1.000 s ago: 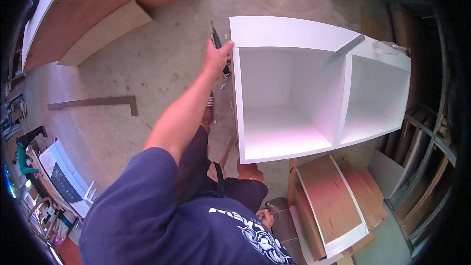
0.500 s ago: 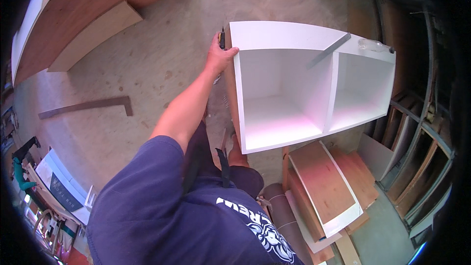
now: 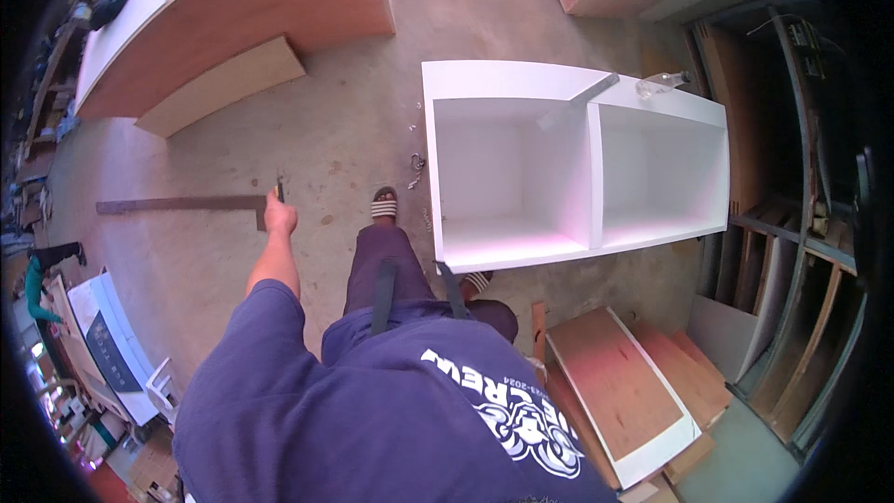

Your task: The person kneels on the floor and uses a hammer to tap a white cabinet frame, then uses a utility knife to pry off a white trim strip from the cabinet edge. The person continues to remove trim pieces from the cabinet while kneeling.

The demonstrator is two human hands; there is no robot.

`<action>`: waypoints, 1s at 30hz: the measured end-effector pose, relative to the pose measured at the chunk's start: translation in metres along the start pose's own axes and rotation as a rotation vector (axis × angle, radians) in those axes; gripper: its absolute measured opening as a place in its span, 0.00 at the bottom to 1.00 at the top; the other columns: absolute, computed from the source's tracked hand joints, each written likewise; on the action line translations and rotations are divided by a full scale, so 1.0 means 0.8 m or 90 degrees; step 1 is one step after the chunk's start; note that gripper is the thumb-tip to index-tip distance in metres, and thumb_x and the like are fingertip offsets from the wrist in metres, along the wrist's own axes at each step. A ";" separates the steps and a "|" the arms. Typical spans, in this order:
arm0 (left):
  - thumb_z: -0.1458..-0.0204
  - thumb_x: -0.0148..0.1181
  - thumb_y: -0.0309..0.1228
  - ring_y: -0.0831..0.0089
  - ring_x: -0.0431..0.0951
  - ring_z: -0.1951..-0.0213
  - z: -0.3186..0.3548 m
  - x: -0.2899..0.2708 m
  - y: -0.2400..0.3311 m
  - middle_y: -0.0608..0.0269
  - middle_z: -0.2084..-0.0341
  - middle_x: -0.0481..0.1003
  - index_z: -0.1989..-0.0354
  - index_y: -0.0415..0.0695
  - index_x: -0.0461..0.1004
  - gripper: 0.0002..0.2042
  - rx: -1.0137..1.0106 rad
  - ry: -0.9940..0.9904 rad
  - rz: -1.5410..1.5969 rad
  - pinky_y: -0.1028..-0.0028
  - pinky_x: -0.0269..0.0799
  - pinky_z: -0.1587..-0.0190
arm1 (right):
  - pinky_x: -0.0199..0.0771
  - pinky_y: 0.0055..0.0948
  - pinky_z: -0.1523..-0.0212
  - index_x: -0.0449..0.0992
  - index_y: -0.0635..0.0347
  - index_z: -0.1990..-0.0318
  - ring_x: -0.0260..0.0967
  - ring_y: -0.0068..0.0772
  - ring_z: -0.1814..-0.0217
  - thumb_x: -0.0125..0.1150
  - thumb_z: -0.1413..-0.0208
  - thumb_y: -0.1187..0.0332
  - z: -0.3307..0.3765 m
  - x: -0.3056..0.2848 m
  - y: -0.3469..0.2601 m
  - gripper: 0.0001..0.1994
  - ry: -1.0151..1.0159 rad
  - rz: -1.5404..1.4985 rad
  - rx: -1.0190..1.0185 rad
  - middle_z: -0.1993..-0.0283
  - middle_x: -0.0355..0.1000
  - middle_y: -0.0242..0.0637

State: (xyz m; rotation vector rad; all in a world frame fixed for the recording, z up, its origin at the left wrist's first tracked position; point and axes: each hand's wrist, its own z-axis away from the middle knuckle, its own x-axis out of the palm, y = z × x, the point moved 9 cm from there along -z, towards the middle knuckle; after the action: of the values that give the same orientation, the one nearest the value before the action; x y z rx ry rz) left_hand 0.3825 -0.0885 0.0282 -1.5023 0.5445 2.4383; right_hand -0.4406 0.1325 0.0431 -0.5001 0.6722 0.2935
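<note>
My left hand [image 3: 279, 218] is closed around a slim black-and-yellow tool [image 3: 279, 190] with a thin tip, too small to name. It is out to the left, above the short end of a large dark L-shaped square [image 3: 177, 206] on the floor; I cannot tell whether they touch. My right hand is out of sight. Right of my feet a white two-compartment cabinet [image 3: 595, 177] has its open side facing up. A grey metal strip [image 3: 582, 98] lies across its far edge, near a clear bottle [image 3: 659, 84].
A large wooden panel piece [image 3: 242, 28] stands at the far left, with a smaller board [image 3: 223, 84] against it. Stacked wooden boxes and boards [image 3: 619, 391] lie at the near right. A rack [image 3: 792, 289] holds boards along the right side. A white-and-blue box [image 3: 116, 345] is at the left.
My left hand has let go of the white cabinet's left edge and swung left toward the L-shaped square, still with the tool. My view has shifted, and one sandalled foot now shows left of the cabinet.
</note>
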 end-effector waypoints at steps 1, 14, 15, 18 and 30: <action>0.48 0.52 0.23 0.46 0.76 0.48 0.028 -0.018 -0.015 0.42 0.51 0.76 0.35 0.47 0.61 0.28 0.020 0.038 0.024 0.55 0.71 0.46 | 0.65 0.42 0.70 0.75 0.70 0.72 0.67 0.37 0.75 0.64 0.44 0.56 -0.024 -0.011 0.018 0.20 -0.001 0.024 -0.031 0.78 0.71 0.43; 0.59 0.64 0.23 0.64 0.77 0.77 0.271 0.040 -0.066 0.54 0.74 0.75 0.54 0.35 0.68 0.21 -0.171 0.038 0.323 0.64 0.71 0.76 | 0.72 0.42 0.67 0.75 0.74 0.69 0.72 0.42 0.74 0.65 0.49 0.60 -0.111 -0.187 0.013 0.19 0.076 -0.020 -0.038 0.72 0.75 0.47; 0.58 0.61 0.23 0.64 0.77 0.76 0.264 0.046 -0.052 0.53 0.73 0.75 0.54 0.36 0.68 0.19 -0.165 0.037 0.361 0.63 0.71 0.75 | 0.72 0.42 0.66 0.75 0.74 0.68 0.73 0.43 0.73 0.65 0.49 0.60 -0.108 -0.185 0.013 0.19 0.067 -0.022 -0.011 0.73 0.75 0.47; 0.56 0.56 0.23 0.56 0.80 0.65 0.228 0.059 0.018 0.47 0.67 0.78 0.52 0.36 0.69 0.19 -0.107 0.017 0.362 0.60 0.74 0.63 | 0.73 0.45 0.65 0.75 0.73 0.62 0.74 0.46 0.70 0.64 0.47 0.59 -0.110 -0.153 0.049 0.20 0.036 -0.054 0.071 0.74 0.75 0.45; 0.59 0.61 0.28 0.48 0.77 0.48 0.082 0.114 0.375 0.44 0.52 0.77 0.40 0.43 0.66 0.32 0.124 -0.062 0.318 0.58 0.72 0.45 | 0.71 0.39 0.65 0.76 0.63 0.60 0.72 0.42 0.68 0.62 0.43 0.60 -0.003 -0.023 0.142 0.13 0.022 -0.046 0.115 0.72 0.75 0.39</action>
State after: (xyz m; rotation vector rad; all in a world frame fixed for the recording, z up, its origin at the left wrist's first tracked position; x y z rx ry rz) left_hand 0.1749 -0.3329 0.0313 -1.2768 1.2222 2.6888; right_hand -0.5023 0.2250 0.0148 -0.3560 0.7053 0.1544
